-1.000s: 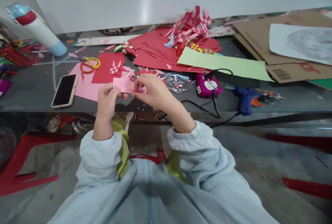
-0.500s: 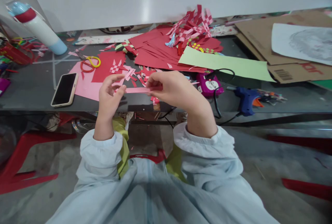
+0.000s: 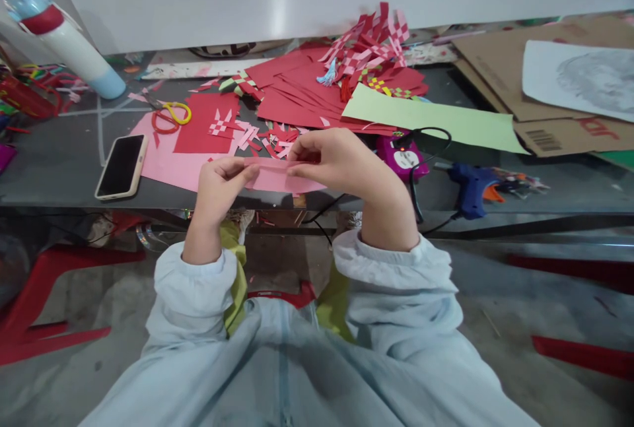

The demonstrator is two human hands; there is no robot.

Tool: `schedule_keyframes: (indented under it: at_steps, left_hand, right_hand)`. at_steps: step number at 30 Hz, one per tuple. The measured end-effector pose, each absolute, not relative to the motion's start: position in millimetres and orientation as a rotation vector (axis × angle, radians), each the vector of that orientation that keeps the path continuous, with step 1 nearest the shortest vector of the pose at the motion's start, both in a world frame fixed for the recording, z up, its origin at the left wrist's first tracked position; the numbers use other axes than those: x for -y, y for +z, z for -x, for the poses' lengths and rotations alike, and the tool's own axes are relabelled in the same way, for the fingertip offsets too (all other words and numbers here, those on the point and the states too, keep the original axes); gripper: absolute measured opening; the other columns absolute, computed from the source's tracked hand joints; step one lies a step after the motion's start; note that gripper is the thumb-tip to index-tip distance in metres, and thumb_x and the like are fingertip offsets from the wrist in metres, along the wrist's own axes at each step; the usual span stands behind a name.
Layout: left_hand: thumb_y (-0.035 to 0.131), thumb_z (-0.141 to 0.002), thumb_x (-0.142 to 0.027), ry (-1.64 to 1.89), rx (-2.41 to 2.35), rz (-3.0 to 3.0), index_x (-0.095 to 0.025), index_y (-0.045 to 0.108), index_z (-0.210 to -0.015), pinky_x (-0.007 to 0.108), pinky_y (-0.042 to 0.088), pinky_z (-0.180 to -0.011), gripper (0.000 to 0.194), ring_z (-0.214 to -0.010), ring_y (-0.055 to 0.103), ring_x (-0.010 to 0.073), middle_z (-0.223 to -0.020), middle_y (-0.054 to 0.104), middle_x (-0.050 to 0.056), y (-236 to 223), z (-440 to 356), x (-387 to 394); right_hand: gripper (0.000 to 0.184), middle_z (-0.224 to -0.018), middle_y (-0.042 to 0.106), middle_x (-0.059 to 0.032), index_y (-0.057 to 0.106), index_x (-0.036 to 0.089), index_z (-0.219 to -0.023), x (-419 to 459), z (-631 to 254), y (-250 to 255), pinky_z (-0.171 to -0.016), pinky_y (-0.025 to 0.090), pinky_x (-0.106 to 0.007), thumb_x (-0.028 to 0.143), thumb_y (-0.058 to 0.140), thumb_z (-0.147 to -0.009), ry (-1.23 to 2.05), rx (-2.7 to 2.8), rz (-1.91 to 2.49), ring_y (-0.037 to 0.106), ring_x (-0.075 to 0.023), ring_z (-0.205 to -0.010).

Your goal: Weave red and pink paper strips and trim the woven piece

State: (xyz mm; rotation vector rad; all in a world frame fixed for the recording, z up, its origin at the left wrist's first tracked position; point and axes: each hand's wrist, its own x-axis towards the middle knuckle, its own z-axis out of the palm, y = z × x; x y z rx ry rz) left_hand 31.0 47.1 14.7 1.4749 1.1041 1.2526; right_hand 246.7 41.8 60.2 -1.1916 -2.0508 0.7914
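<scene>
A piece of pink paper (image 3: 270, 176) is stretched between my two hands, just over the table's front edge. My left hand (image 3: 220, 189) pinches its left end between thumb and fingers. At the other end, my right hand (image 3: 337, 160) grips it with thumb and bent fingertips. Just beyond my fingers lie small red and pink paper scraps (image 3: 247, 136) and a woven red-and-pink piece (image 3: 221, 123). A red paper sheet (image 3: 198, 127) rests on a larger pink sheet (image 3: 168, 166) to the left, with red-and-yellow-handled scissors (image 3: 173, 117) across them.
A phone (image 3: 122, 166) and a bottle (image 3: 74, 51) are at left. Red sheets (image 3: 297, 94) and woven strips (image 3: 371, 41) lie behind. Rightward are a green sheet (image 3: 430, 120), a purple power box (image 3: 403, 160), a blue glue gun (image 3: 468, 189) with its cord, and cardboard (image 3: 495, 70).
The pink paper has turned from a narrow strip to show more of its broad face. My left hand has shifted slightly right; both hands keep their hold.
</scene>
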Motion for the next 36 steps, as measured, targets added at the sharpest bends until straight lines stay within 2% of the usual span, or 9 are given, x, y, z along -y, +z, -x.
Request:
schedule_keyframes:
  at_steps: [3, 7, 12, 15, 18, 23, 27, 32, 36]
  left_hand:
    - [0.083, -0.065, -0.033, 1.294, -1.104, -1.378, -0.016, 0.073, -0.067, 0.021, 0.049, -0.047, 0.020, -0.048, 0.053, 0.0090, -0.054, 0.060, -0.002, 14, -31, -48]
    - [0.086, -0.063, -0.038, 1.229, -1.044, -1.297, -0.015, 0.070, -0.066, 0.021, 0.054, -0.049, 0.028, -0.053, 0.054, 0.0089, -0.059, 0.058, -0.002, 14, -31, -46]
    - [0.085, -0.063, -0.051, 1.117, -0.997, -1.231, -0.016, 0.053, -0.054, 0.020, 0.055, -0.047, 0.048, -0.046, 0.044, 0.0048, -0.053, 0.038, -0.007, 14, -34, -43]
    - [0.084, -0.064, -0.054, 1.108, -0.994, -1.200, -0.017, 0.049, -0.055, 0.020, 0.056, -0.046, 0.051, -0.044, 0.044, 0.0045, -0.055, 0.033, -0.007, 13, -36, -43]
    - [0.082, -0.065, -0.056, 1.101, -0.990, -1.194, -0.018, 0.049, -0.058, 0.021, 0.057, -0.046, 0.051, -0.046, 0.049, 0.0062, -0.058, 0.033, -0.006, 12, -36, -44]
    - [0.083, -0.063, -0.056, 1.100, -0.976, -1.184, -0.019, 0.047, -0.057, 0.026, 0.059, -0.051, 0.051, -0.047, 0.046, 0.0073, -0.056, 0.033, -0.006, 13, -39, -43]
    - [0.079, -0.066, -0.055, 1.149, -1.008, -1.144, -0.020, 0.042, -0.055, 0.030, 0.061, -0.055, 0.052, -0.049, 0.048, 0.0087, -0.055, 0.038, -0.005, 13, -39, -44]
    - [0.070, -0.069, -0.043, 1.206, -1.034, -1.068, -0.021, 0.046, -0.060, 0.034, 0.062, -0.060, 0.034, -0.066, 0.063, 0.0170, -0.060, 0.050, -0.001, 10, -37, -45]
    - [0.064, -0.070, -0.035, 1.242, -1.056, -1.057, -0.021, 0.049, -0.063, 0.037, 0.062, -0.063, 0.021, -0.076, 0.068, 0.0218, -0.062, 0.056, 0.002, 9, -37, -46]
  right_hand:
    - [0.005, -0.073, 0.071, -0.0037, 0.069, 0.015, -0.078, -43, -247, 58, -0.064, 0.044, -0.029, 0.012, 0.066, -0.075, 0.853, 1.993, 1.189, 0.063, -0.0160, -0.068]
    - [0.007, -0.073, 0.073, -0.0046, 0.070, 0.015, -0.079, -45, -246, 56, -0.064, 0.047, -0.029, 0.014, 0.067, -0.073, 0.902, 1.923, 1.206, 0.066, -0.0163, -0.067]
    - [0.010, -0.074, 0.073, -0.0051, 0.071, 0.014, -0.081, -47, -244, 53, -0.065, 0.047, -0.029, 0.013, 0.065, -0.073, 0.831, 1.933, 1.194, 0.066, -0.0166, -0.068]
    - [0.012, -0.076, 0.073, -0.0048, 0.071, 0.015, -0.082, -46, -242, 52, -0.065, 0.046, -0.029, 0.013, 0.063, -0.074, 0.724, 1.960, 1.208, 0.064, -0.0165, -0.070]
    - [0.012, -0.078, 0.073, -0.0050, 0.071, 0.015, -0.083, -44, -236, 53, -0.067, 0.045, -0.030, 0.015, 0.063, -0.076, 0.601, 1.968, 1.228, 0.064, -0.0172, -0.072]
    - [0.012, -0.080, 0.073, -0.0052, 0.073, 0.016, -0.085, -40, -225, 55, -0.066, 0.043, -0.030, 0.016, 0.063, -0.079, 0.479, 1.995, 1.256, 0.062, -0.0177, -0.072]
    - [0.021, -0.087, 0.073, -0.0061, 0.077, 0.017, -0.092, -37, -222, 56, -0.068, 0.043, -0.030, 0.014, 0.058, -0.082, 0.419, 2.011, 1.226, 0.063, -0.0180, -0.076]
    - [0.034, -0.091, 0.071, -0.0062, 0.079, 0.021, -0.096, -35, -224, 58, -0.070, 0.043, -0.031, 0.007, 0.052, -0.082, 0.336, 2.089, 1.155, 0.061, -0.0177, -0.079]
    - [0.037, -0.092, 0.068, -0.0066, 0.080, 0.022, -0.095, -33, -224, 59, -0.068, 0.042, -0.032, 0.008, 0.048, -0.084, 0.284, 2.169, 1.133, 0.059, -0.0175, -0.079]
